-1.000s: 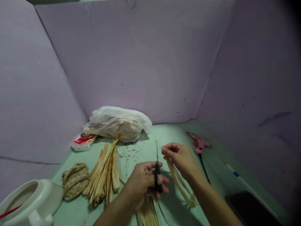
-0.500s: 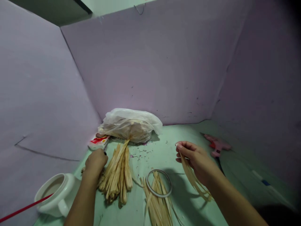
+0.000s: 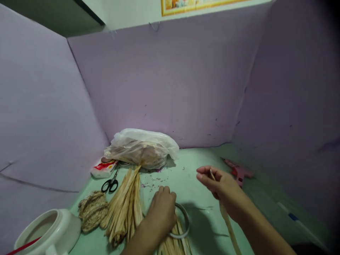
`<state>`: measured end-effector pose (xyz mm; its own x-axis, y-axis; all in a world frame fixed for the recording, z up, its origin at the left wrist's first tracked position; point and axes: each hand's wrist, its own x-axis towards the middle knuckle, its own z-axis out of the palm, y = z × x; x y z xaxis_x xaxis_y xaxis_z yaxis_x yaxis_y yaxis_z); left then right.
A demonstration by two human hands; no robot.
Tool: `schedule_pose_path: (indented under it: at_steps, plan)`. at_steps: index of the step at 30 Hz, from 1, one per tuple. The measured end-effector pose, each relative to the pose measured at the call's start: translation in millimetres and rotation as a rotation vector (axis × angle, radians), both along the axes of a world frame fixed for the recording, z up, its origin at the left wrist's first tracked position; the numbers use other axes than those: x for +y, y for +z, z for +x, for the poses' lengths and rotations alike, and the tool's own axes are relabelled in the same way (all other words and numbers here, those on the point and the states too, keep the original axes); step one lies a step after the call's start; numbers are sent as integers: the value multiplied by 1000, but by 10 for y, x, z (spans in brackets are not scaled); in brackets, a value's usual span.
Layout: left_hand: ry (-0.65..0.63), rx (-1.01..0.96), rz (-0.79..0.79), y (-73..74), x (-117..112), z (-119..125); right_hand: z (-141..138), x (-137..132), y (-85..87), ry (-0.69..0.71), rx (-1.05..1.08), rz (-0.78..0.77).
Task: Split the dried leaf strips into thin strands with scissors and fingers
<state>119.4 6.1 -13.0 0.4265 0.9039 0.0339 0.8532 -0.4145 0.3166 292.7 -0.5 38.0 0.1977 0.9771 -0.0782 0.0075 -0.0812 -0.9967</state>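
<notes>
My left hand (image 3: 162, 209) is above the middle of the table, fingers curled down at the left edge of a narrow pale ring, like a roll of tape (image 3: 187, 219). Its fingertips are hidden, but the ring looks tilted in its grip. Under both lies a bundle of thin tan fibre strips (image 3: 174, 246). On the right, my right hand (image 3: 219, 186) pinches a flat dried fibre strip (image 3: 227, 225), which hangs down past the wrist. A thicker bundle of folded dried stalks (image 3: 124, 209) rests left of my left hand.
Black-handled scissors (image 3: 110, 185), a coil of braided rope (image 3: 92, 210) and a white pot (image 3: 63, 226) with a red stick are on the left. A plastic bag (image 3: 145, 150) and a red-white box (image 3: 104, 168) stand behind. A pink glue gun (image 3: 240, 172) lies right.
My left hand has left the scissors on the table and moved right to the tape roll. The view has tilted up slightly. My right hand still holds fibre, now hanging more steeply.
</notes>
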Motion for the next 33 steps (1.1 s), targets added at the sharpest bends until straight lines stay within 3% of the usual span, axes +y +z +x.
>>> schedule_pose_path:
  at_steps: [2, 4, 7, 10, 15, 21, 25, 30, 33]
  plan:
    - [-19, 31, 22, -88, 18, 51, -35, 47, -110, 74, -87, -11]
    - [-16, 31, 48, -83, 40, 44, -77, 98, -243, 147, -192, 0]
    - [-8, 20, 90, 49, 32, -4, -148, 130, -410, 295, -409, 25]
    - [77, -18, 108, 216, 12, -63, -231, 95, -453, 364, -571, 17]
    - [302, -210, 167, 378, 40, -155, -381, -12, -334, 337, -659, 54]
    - [477, -367, 399, 379, 31, -149, -566, -110, -325, 200, -700, 96]
    - [501, -569, 202, 350, 16, -114, -515, -80, -395, 83, -675, 78]
    - [295, -587, -157, 396, 39, -172, -420, -41, -408, 18, -735, 71]
    - [332, -656, -168, 456, 167, -388, -454, -61, -412, 63, -699, 36]
